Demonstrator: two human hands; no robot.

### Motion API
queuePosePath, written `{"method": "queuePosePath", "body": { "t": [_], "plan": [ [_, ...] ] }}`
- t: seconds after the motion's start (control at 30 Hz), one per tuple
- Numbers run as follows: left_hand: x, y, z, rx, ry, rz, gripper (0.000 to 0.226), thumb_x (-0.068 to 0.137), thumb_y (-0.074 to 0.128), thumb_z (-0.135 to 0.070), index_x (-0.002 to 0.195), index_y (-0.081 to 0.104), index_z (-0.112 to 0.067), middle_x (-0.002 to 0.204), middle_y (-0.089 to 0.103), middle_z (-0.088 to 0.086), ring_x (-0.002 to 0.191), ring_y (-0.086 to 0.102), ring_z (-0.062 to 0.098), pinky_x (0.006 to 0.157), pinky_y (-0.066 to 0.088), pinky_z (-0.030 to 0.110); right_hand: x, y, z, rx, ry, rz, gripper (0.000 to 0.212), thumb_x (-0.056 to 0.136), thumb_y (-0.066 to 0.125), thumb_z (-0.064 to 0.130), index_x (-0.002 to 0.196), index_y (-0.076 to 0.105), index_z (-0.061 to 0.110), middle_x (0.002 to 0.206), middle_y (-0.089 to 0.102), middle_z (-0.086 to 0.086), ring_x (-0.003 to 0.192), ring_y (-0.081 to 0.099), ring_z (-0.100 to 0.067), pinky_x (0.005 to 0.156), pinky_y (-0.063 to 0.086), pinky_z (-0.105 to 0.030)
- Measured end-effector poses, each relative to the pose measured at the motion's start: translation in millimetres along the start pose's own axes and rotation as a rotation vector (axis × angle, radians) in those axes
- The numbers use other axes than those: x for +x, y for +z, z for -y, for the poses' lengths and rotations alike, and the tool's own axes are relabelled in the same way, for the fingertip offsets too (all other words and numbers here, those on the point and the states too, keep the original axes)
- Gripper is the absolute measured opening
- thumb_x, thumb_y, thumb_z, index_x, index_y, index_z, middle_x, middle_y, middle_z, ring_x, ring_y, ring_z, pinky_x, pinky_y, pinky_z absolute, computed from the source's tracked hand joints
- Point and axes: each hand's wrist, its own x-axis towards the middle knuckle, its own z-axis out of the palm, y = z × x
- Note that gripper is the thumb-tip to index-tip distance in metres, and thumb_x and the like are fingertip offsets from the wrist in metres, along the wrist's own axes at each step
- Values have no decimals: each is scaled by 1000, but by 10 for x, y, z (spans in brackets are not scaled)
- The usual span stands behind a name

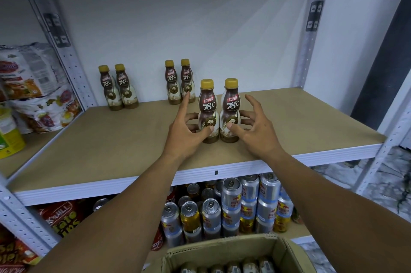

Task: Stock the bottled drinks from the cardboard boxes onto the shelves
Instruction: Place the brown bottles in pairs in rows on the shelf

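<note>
- Gripping loosely: my left hand (189, 127) curls round the left yellow-capped brown plastic bottle (207, 103), my right hand (255, 128) round the right yellow-capped brown plastic bottle (230, 102), index fingers raised.
- Both stand upright, caps up, touching, on the tan board shelf (111, 139).

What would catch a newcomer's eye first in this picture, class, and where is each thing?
On the wooden shelf, the left hand holds the left front bottle and the right hand the right front bottle, standing side by side. Behind them, a left bottle pair and a middle bottle pair stand at the back wall. Stacked cans crowd the shelf below, and an open cardboard box sits at the bottom edge.
</note>
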Motion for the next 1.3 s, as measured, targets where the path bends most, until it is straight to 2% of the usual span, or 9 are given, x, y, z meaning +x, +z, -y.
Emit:
{"method": "queuePosePath", "body": {
  "t": [0.17, 0.3, 0.5, 0.7, 0.8, 0.87, 1.03, 1.2, 1.3],
  "plan": [
    [3, -12, -3, 7, -3, -3, 115, 76, 91, -23, 154, 14, -60, 127, 65, 0, 102, 71, 9, 93, 60, 40, -8, 2, 6, 4, -10, -7, 92, 81, 85, 36, 153, 28, 43, 134, 64, 1, 109, 63, -6, 89, 47, -19],
    [-11, -10, -16, 20, 0, -2, 114, 77, 90, -22, 156, 15, -57, 128, 64, -1, 100, 71, 5, 93, 60, 38, -6, 5, 2, 8, -16, -6, 92, 81, 85, 36, 154, 28, 43, 134, 64, -1, 110, 63, -8, 90, 49, -22],
    [-9, -8, -21, 20, -2, -5, 114, 76, 90, -25, 155, 16, -60, 128, 64, -2, 106, 69, 8, 95, 59, 39, -9, 5, -5, 6, -21, -3, 89, 84, 82, 38, 153, 27, 43, 132, 63, 1, 110, 63, -9, 84, 47, -15],
    [-28, 5, -50, 29, 24, -18, 100, 86, 83, -27, 158, 18, -50, 126, 64, -7, 109, 63, -4, 86, 52, 13, -15, 7, -7, 13, -32, -18, 86, 86, 79, 42, 154, 27, 43, 131, 63, 0, 110, 65, -11, 93, 54, -31],
    [-34, 3, -75, 31, 27, -24, 94, 89, 79, -26, 158, 19, -49, 124, 62, -13, 106, 61, -11, 84, 50, 9, -28, 4, 4, 16, -37, -21, 85, 87, 78, 42, 154, 26, 43, 130, 63, 2, 110, 64, -11, 93, 54, -31],
    [-31, -4, -89, 39, 31, -11, 93, 90, 78, -29, 158, 18, -50, 125, 60, -15, 107, 61, -11, 87, 53, 13, -31, 2, 3, 16, -48, -17, 85, 87, 78, 41, 154, 26, 43, 129, 62, 3, 110, 64, -9, 91, 53, -27],
    [70, -115, -220, 86, 85, 69, 101, 85, 81, -41, 155, 11, -60, 147, 52, -9, 124, 59, 6, 103, 54, 41, 40, -73, 86, 11, -100, 3, 95, 81, 83, 44, 154, 22, 47, 133, 58, 8, 114, 61, -3, 88, 53, -24],
    [310, -260, -536, 239, 150, 195, 96, 85, 83, -35, 148, 18, -68, 139, 52, -19, 122, 59, 3, 99, 53, 32, 236, -199, 308, -108, -212, 72, 101, 78, 85, 46, 153, 18, 55, 142, 59, 1, 122, 60, -8, 98, 55, -36],
    [405, -257, -553, 289, 168, 237, 85, 85, 84, -29, 147, 34, -60, 141, 54, -18, 121, 61, 6, 102, 55, 41, 323, -234, 331, -149, -232, 115, 91, 82, 84, 37, 149, 26, 58, 138, 62, 3, 104, 62, 4, 95, 56, -30]
  ]
}}
